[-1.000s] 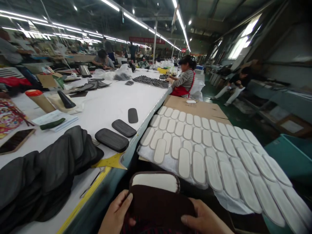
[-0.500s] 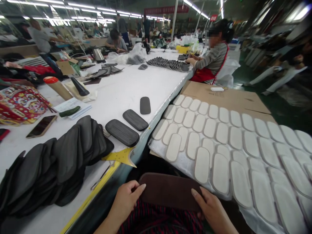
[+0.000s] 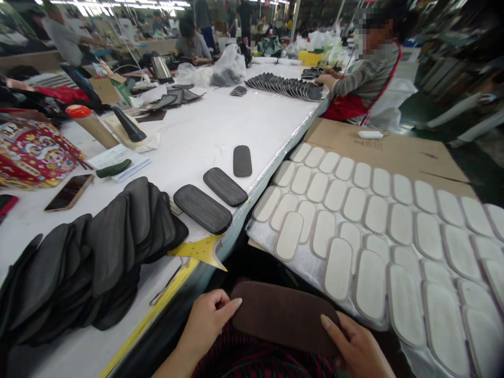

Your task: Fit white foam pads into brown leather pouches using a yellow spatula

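Observation:
A dark brown, rounded oblong panel (image 3: 283, 317) is held level above my lap, its smooth face up. My left hand (image 3: 208, 317) pinches its left end between thumb and fingers. At the opposite end my right hand (image 3: 354, 341) grips it, thumb on top and the other fingers partly hidden beneath. To the left, a big overlapping pile of black oblong panels (image 3: 114, 247) covers the table's near part. Two black panels (image 3: 202, 208) and a smaller dark grey one (image 3: 242, 160) lie singly by the table edge.
On my right, many pale oblong panels (image 3: 334, 268) lie in rows on plastic sheeting and cardboard (image 3: 413, 152). The white table (image 3: 189, 136) carries a phone (image 3: 70, 192), a cucumber (image 3: 113, 168) and a bottle (image 3: 92, 126). A co-worker (image 3: 370, 68) sits at its far right side.
The view has tilted down and shifted left, so most things appear moved. Both hands keep hold of the brown panel, which looks slightly more tilted down at its right end.

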`<action>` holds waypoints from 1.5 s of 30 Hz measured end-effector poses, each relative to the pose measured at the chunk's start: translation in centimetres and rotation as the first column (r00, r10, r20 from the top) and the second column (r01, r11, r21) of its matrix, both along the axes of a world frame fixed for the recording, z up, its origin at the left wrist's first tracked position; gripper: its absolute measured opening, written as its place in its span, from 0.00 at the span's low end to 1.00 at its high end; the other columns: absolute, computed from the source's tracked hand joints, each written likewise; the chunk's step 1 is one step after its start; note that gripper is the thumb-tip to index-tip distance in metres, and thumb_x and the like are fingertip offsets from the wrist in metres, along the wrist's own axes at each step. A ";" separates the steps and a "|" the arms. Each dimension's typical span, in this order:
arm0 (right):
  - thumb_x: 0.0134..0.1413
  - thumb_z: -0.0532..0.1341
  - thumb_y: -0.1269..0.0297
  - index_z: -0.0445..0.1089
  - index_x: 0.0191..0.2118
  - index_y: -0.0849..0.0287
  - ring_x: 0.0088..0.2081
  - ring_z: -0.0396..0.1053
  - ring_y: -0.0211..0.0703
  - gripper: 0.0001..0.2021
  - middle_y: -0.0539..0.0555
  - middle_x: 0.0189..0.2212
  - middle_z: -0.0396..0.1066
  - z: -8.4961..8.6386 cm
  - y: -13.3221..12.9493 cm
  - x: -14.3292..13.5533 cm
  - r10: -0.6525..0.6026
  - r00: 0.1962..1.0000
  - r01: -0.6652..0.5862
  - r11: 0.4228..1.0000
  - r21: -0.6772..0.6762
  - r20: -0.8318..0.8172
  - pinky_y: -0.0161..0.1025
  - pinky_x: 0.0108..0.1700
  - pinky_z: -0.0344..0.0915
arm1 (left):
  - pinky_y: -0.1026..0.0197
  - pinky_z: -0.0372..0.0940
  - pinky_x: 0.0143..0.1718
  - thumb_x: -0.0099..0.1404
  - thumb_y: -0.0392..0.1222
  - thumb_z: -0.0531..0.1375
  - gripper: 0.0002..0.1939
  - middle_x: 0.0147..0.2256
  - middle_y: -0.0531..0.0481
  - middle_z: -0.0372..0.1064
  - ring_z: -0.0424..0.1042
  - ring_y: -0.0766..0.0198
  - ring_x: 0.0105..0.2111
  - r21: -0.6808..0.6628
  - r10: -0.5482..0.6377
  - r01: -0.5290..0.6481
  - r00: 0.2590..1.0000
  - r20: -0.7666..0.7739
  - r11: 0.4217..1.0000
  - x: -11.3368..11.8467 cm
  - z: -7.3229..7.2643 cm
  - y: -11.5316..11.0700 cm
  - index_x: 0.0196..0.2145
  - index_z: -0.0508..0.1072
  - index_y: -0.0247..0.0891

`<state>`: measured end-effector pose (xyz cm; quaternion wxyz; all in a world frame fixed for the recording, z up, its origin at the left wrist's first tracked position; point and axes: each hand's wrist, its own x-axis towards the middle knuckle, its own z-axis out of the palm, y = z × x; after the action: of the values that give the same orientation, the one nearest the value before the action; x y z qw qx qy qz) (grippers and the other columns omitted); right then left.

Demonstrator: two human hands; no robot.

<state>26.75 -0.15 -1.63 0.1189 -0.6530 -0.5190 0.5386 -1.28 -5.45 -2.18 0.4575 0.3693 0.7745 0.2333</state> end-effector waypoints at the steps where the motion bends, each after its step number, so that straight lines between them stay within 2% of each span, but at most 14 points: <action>1: 0.48 0.53 0.44 0.68 0.30 0.59 0.17 0.54 0.34 0.21 0.48 0.20 0.64 0.1 0.0 0.0 0.004 1.000 -0.004 1.000 0.001 0.006 0.31 0.17 0.54 | 0.67 0.50 0.19 0.54 0.57 0.57 0.21 0.13 0.59 0.53 0.55 0.70 0.16 0.003 0.003 -0.003 1.000 0.003 1.000 -0.1 -0.1 0.0 0.17 0.60 0.38; 9: 0.47 0.53 0.44 0.68 0.32 0.59 0.16 0.54 0.33 0.21 0.47 0.19 0.63 0.8 0.1 -0.5 -0.019 1.000 0.019 1.000 -0.004 0.018 0.31 0.17 0.54 | 0.67 0.49 0.21 0.54 0.56 0.57 0.21 0.15 0.59 0.51 0.52 0.70 0.18 0.032 -0.004 0.003 0.999 0.046 0.999 -0.5 -0.6 -0.2 0.17 0.59 0.38; 16: 0.48 0.53 0.45 0.64 0.25 0.59 0.16 0.56 0.34 0.20 0.46 0.16 0.60 1.0 0.1 -0.6 0.044 0.996 -0.047 0.998 0.047 0.072 0.31 0.19 0.56 | 0.66 0.49 0.22 0.53 0.55 0.57 0.20 0.16 0.58 0.52 0.53 0.69 0.20 0.038 -0.020 0.020 1.000 0.016 0.999 -0.6 -0.1 0.1 0.16 0.60 0.37; 22: 0.49 0.53 0.44 0.64 0.26 0.58 0.16 0.58 0.35 0.20 0.47 0.18 0.63 1.6 0.3 -0.6 0.074 0.992 -0.080 0.995 0.055 0.103 0.34 0.20 0.58 | 0.66 0.50 0.23 0.52 0.55 0.58 0.19 0.17 0.58 0.56 0.56 0.68 0.21 0.058 -0.041 0.038 0.998 0.043 0.998 -0.8 0.0 0.2 0.17 0.64 0.37; 26: 0.49 0.53 0.44 0.65 0.31 0.58 0.17 0.59 0.36 0.20 0.47 0.19 0.64 1.4 0.5 0.0 0.124 0.989 -0.124 0.992 -0.001 0.079 0.34 0.21 0.58 | 0.66 0.52 0.24 0.53 0.54 0.58 0.18 0.17 0.57 0.59 0.57 0.68 0.21 0.075 -0.052 0.050 0.998 0.036 0.996 -0.8 -0.2 0.1 0.18 0.64 0.36; 31: 0.51 0.53 0.46 0.65 0.30 0.59 0.17 0.58 0.35 0.19 0.45 0.17 0.62 0.9 0.3 0.3 0.132 0.988 -0.134 0.991 0.017 0.083 0.33 0.21 0.57 | 0.65 0.52 0.24 0.53 0.55 0.57 0.19 0.17 0.56 0.60 0.59 0.67 0.21 0.087 -0.078 0.079 0.997 -0.018 0.993 -0.6 -0.1 -0.1 0.18 0.64 0.36; 37: 0.52 0.52 0.45 0.66 0.33 0.59 0.17 0.57 0.35 0.20 0.46 0.19 0.62 1.2 0.3 0.0 0.124 0.992 -0.124 0.992 -0.004 0.032 0.33 0.21 0.56 | 0.65 0.51 0.23 0.54 0.55 0.56 0.19 0.17 0.57 0.59 0.58 0.67 0.21 0.088 -0.109 0.116 0.990 -0.088 0.989 -0.4 0.0 0.0 0.18 0.63 0.37; 42: 0.54 0.51 0.47 0.65 0.27 0.60 0.17 0.57 0.34 0.20 0.46 0.19 0.61 1.1 0.6 0.0 0.152 0.987 -0.154 0.987 0.048 0.048 0.32 0.21 0.56 | 0.65 0.50 0.23 0.55 0.55 0.55 0.19 0.17 0.57 0.58 0.59 0.67 0.21 0.054 -0.157 0.168 0.973 -0.167 0.984 -0.3 0.4 0.2 0.17 0.62 0.38; 45: 0.56 0.51 0.49 0.64 0.27 0.60 0.18 0.57 0.33 0.19 0.46 0.18 0.60 0.8 0.6 0.2 0.154 0.987 -0.158 0.984 0.079 0.050 0.31 0.20 0.55 | 0.64 0.52 0.24 0.57 0.54 0.54 0.19 0.17 0.56 0.60 0.61 0.66 0.21 0.057 -0.221 0.247 0.932 -0.289 0.967 -0.3 0.7 0.2 0.18 0.62 0.39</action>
<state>26.91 0.43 -0.85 0.0918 -0.6165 -0.5928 0.5100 -1.60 -5.28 -1.46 0.3504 0.5089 0.7702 0.1579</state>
